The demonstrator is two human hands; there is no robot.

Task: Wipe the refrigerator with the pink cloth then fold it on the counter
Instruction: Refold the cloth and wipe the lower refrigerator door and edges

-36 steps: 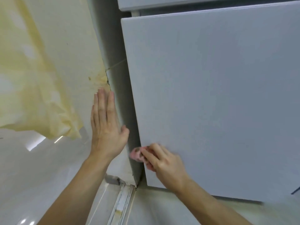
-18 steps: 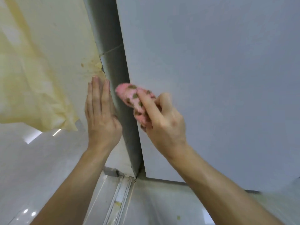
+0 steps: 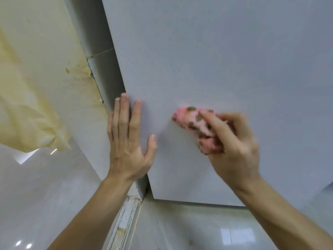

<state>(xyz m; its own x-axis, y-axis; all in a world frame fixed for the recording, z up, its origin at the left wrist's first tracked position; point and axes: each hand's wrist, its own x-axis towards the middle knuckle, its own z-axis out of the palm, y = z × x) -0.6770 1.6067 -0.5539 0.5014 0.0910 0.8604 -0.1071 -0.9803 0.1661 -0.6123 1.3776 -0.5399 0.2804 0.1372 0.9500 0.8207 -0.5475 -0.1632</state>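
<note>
Up close, a person's right hand (image 3: 234, 141) grips a bunched pink cloth (image 3: 192, 120) with brown spots, fingers curled round it, pressing it to the pale grey refrigerator (image 3: 216, 60) door. The cloth pokes out toward ten o'clock, its long axis running ten to four. The left hand (image 3: 128, 141) lies flat on the door at the cloth's nine o'clock, fingers straight, slightly apart, holding nothing. No counter or container shows.

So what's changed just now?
The right hand swept the cloth from the bottom left of the door up its edge, then right onto its front. The left hand shifted from the wall onto the door. Same grip on the cloth; left hand still flat.
</note>
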